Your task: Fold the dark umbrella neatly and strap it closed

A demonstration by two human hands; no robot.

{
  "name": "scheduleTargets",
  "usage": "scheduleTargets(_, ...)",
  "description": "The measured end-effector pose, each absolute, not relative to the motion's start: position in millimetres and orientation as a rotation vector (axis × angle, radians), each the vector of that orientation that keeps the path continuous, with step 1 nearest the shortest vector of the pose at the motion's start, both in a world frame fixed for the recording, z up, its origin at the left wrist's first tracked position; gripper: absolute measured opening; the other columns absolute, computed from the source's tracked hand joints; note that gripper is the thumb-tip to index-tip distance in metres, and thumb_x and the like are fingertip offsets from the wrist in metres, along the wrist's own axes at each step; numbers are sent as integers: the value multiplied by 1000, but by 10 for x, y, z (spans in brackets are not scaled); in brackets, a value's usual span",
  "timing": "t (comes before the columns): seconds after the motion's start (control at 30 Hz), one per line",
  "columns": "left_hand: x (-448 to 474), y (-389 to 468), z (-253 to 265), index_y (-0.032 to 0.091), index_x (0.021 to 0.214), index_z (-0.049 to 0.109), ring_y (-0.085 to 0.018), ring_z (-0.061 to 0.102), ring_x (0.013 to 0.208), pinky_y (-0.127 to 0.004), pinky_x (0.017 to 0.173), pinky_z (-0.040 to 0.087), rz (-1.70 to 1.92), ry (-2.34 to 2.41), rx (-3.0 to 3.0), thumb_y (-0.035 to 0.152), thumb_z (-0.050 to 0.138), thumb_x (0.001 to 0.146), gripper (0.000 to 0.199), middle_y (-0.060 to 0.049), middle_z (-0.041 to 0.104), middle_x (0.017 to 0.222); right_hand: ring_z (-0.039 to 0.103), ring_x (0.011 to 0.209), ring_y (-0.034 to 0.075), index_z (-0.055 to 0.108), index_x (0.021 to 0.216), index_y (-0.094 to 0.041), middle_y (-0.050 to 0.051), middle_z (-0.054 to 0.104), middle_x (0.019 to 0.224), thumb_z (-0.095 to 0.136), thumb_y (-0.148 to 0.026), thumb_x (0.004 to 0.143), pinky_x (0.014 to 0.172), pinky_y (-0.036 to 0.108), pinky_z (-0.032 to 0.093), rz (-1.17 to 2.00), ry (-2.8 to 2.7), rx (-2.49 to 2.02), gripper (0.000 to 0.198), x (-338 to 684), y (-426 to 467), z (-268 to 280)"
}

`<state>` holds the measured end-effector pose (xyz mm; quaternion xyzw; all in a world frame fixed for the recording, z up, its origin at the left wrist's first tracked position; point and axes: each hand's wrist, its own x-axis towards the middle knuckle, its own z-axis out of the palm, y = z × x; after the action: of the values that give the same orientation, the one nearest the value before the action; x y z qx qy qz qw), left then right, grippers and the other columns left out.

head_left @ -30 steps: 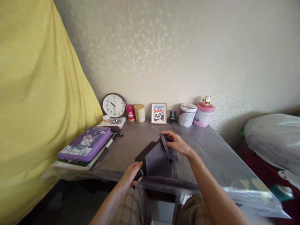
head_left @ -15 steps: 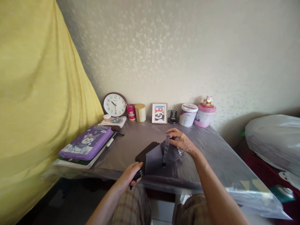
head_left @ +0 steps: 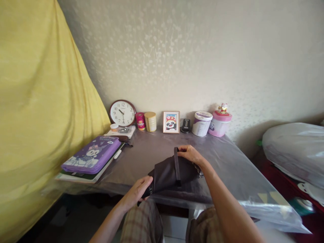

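Observation:
A dark folding umbrella [head_left: 164, 173], its canopy gathered into a bundle, lies aslant over the front part of the table. My left hand [head_left: 142, 187] is closed round its black handle at the lower left end. At the far side of the canopy, my right hand [head_left: 191, 154] is closed, with the fingertips pinching the dark tie strap [head_left: 177, 167] near its top. The strap runs across the canopy toward me. Part of the canopy's right end is hidden behind my right hand and wrist.
Along the wall stand a round clock [head_left: 123, 113], tins, a framed panda picture [head_left: 171, 122], a white tub [head_left: 201, 124] and a pink-lidded jar [head_left: 219, 125]. A purple case [head_left: 92, 154] lies on books at the left. Plastic sheeting covers the table [head_left: 217, 158].
The umbrella's canopy has turned and looks more tightly gathered round the shaft. My right hand has moved slightly left and down with the strap; my left hand keeps the handle.

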<state>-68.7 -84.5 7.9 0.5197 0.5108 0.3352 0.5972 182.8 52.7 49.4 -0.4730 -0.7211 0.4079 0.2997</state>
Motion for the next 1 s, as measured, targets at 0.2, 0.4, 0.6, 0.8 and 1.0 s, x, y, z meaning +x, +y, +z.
scheduleTargets(0.2,-643,-874,69,19,76,56,-8,39,49,-17,43,25,757,1243,1173,57,60,67,39,5,45,58,42,51,8,63,63,-16,-7,49,51,62,-38,64,48,20,31,1038,-2046,-1410,22,1853,583,404)
scheduleTargets(0.4,-672,-895,43,19,75,58,-11,43,50,-18,43,25,788,1242,1073,54,63,64,36,3,51,58,44,48,9,64,56,-19,-5,52,47,68,-35,57,45,20,31,1151,-2006,-1611,17,1862,661,334)
scheduleTargets(0.6,-702,-923,96,19,68,59,-13,45,52,-20,44,30,779,1195,1147,47,65,64,29,2,50,56,41,38,7,60,53,-18,-3,56,44,66,-26,58,36,18,28,1205,-1891,-1672,11,1830,708,270)
scheduleTargets(0.8,-676,-949,77,20,70,57,-10,37,49,-18,41,25,713,1178,1181,49,62,68,30,3,46,57,57,45,14,60,67,-17,3,63,52,68,-24,59,40,21,42,1203,-1699,-1743,13,1845,742,191)
scheduleTargets(1.0,-660,-927,-8,19,73,50,-6,32,42,-17,37,17,714,1100,1143,50,56,74,31,6,39,55,64,73,15,57,87,-20,4,67,83,64,-22,66,59,22,49,825,-1523,-1657,22,2080,718,530)
